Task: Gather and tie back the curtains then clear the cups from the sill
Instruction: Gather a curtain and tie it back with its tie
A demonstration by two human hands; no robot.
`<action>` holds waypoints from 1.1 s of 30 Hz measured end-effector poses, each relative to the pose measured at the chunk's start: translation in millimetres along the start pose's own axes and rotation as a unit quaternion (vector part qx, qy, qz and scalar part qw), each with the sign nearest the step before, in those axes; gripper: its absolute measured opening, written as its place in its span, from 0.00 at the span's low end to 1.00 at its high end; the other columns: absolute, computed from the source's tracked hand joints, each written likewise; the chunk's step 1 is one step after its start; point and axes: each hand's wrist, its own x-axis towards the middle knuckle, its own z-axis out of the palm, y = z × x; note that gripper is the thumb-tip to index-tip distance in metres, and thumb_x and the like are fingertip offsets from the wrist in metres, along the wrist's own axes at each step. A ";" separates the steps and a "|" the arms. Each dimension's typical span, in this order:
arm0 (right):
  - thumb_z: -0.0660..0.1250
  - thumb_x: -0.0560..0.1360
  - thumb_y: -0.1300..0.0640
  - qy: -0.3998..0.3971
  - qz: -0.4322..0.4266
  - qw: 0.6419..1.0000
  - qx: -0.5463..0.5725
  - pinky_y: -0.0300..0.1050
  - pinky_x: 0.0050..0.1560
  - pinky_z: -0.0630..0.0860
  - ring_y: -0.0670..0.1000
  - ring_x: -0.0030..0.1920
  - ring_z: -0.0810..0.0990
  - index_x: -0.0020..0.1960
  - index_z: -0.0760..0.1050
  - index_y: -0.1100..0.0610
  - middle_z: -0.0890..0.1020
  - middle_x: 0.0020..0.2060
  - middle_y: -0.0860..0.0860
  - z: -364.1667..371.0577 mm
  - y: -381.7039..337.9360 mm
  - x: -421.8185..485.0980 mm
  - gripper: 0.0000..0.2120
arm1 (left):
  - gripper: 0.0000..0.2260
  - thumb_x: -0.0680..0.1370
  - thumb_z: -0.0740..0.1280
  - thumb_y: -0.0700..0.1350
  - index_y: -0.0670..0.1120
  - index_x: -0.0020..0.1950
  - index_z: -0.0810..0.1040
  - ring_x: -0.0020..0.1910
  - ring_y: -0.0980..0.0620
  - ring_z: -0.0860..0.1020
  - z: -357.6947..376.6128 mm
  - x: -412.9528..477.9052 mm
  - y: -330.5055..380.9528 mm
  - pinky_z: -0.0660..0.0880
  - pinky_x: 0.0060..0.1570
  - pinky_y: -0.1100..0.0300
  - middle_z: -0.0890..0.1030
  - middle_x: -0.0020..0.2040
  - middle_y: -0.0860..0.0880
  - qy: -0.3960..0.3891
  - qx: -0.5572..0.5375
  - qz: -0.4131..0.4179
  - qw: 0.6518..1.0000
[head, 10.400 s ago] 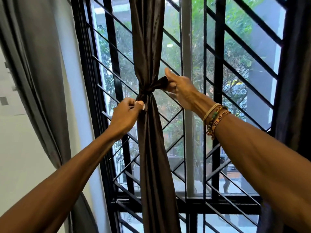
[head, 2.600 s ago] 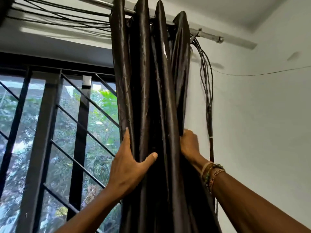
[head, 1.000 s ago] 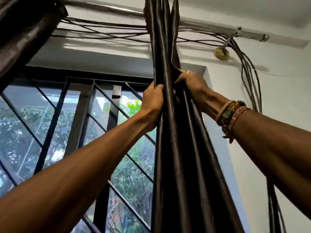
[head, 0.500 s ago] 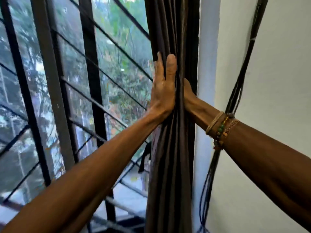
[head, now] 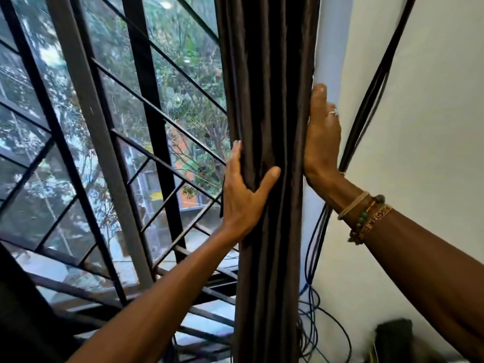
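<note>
The dark brown curtain (head: pixel 269 106) hangs gathered into a narrow bunch of folds at the right side of the window. My left hand (head: pixel 242 197) holds its left folds, thumb across the front and fingers behind the edge. My right hand (head: pixel 320 137) presses flat against the bunch's right side, fingers straight and pointing up, with bracelets on the wrist. No cups or sill are in view.
A black window grille (head: pixel 146 106) with diagonal bars fills the left. Black and blue cables (head: pixel 366 100) run down the white wall (head: pixel 432 127) just right of the curtain and tangle near the floor. A dark object (head: pixel 392 334) sits at lower right.
Both hands have slid down the curtain from near the rod. My left hand went from lying flat on the folds to taking them between thumb and fingers; my right hand now shows flat on the right side.
</note>
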 end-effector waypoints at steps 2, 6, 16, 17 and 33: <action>0.61 0.75 0.34 0.021 -0.098 0.995 -0.018 0.46 0.52 0.77 0.47 0.53 0.79 0.60 0.73 0.56 0.77 0.54 0.51 -7.0 -0.4 -11.1 0.28 | 0.31 0.77 0.66 0.61 0.43 0.72 0.66 0.67 0.47 0.72 -1.4 -13.5 -2.3 0.71 0.64 0.45 0.73 0.67 0.44 0.043 0.017 0.028 0.999; 0.63 0.77 0.37 0.037 -0.305 0.945 -0.113 0.60 0.59 0.73 0.59 0.63 0.74 0.65 0.71 0.63 0.73 0.62 0.59 -27.8 -7.5 -29.7 0.32 | 0.23 0.79 0.66 0.55 0.48 0.71 0.66 0.63 0.42 0.74 -12.6 -34.2 -4.6 0.73 0.60 0.42 0.72 0.64 0.43 0.091 -0.013 0.077 0.993; 0.74 0.73 0.53 -0.103 -0.285 0.919 -0.253 0.49 0.41 0.78 0.46 0.41 0.76 0.50 0.82 0.57 0.80 0.43 0.50 -31.8 -12.9 -97.9 0.09 | 0.15 0.78 0.71 0.46 0.50 0.63 0.73 0.56 0.49 0.79 -56.8 -76.9 -9.5 0.77 0.55 0.49 0.79 0.56 0.46 0.121 -0.047 -0.016 0.991; 0.74 0.73 0.52 -0.118 -0.245 0.923 -0.274 0.48 0.41 0.78 0.43 0.40 0.75 0.50 0.81 0.56 0.80 0.42 0.48 -29.5 -13.4 -104.0 0.09 | 0.13 0.78 0.70 0.44 0.47 0.62 0.74 0.52 0.53 0.80 -61.1 -79.5 -8.1 0.78 0.51 0.55 0.80 0.53 0.48 0.117 -0.046 -0.028 0.992; 0.71 0.73 0.44 -0.134 0.027 0.922 -0.362 0.49 0.49 0.81 0.44 0.42 0.84 0.47 0.85 0.49 0.86 0.42 0.44 0.6 -5.4 -143.1 0.09 | 0.12 0.76 0.65 0.31 0.42 0.57 0.69 0.63 0.47 0.74 -110.7 -75.3 9.8 0.75 0.55 0.59 0.69 0.68 0.43 -0.037 0.047 0.159 0.985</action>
